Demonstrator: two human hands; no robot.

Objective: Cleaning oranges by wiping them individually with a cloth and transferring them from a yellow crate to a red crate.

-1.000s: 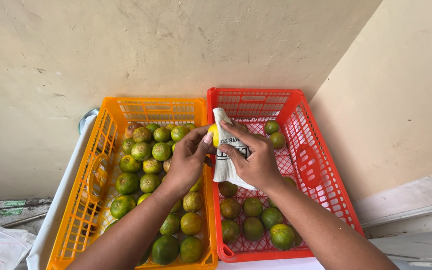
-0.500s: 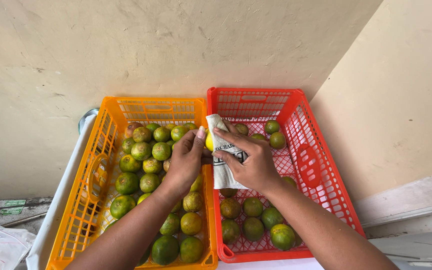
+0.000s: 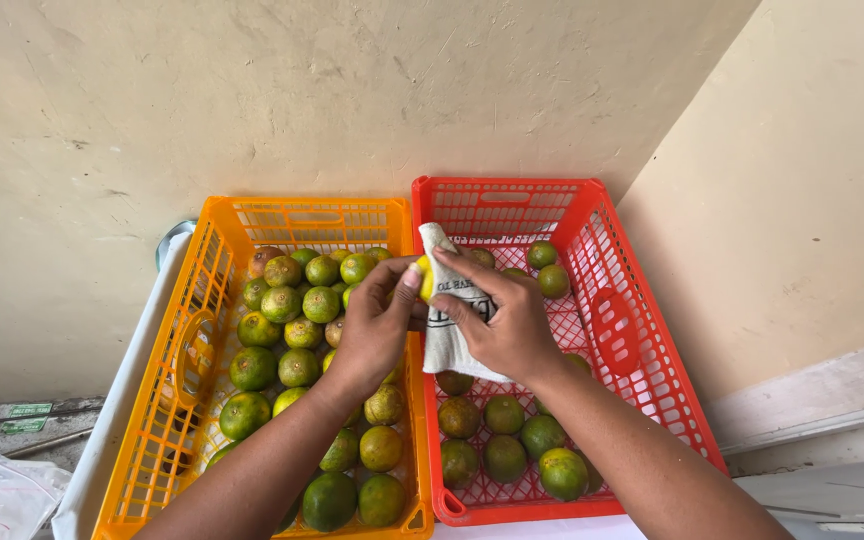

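Standing side by side against the wall, the orange crate [image 3: 142, 440] is heaped with green-yellow citrus and the red crate [image 3: 652, 340] holds fewer. Above their shared rims, the right hand [image 3: 502, 325] presses a soft, limp cloth [image 3: 444, 345] around a fruit [image 3: 425, 277], while the left hand [image 3: 377, 325] pinches that fruit. It looks firm, round and light, best cupped around its middle.

Even, soft daylight fills the scene, bright without glare. Shadows are faint, gathering only under the hands [image 3: 452, 320] and inside the 2 crates [image 3: 202, 300]. Focus is sharp throughout; wall lines bow slightly toward the edges.
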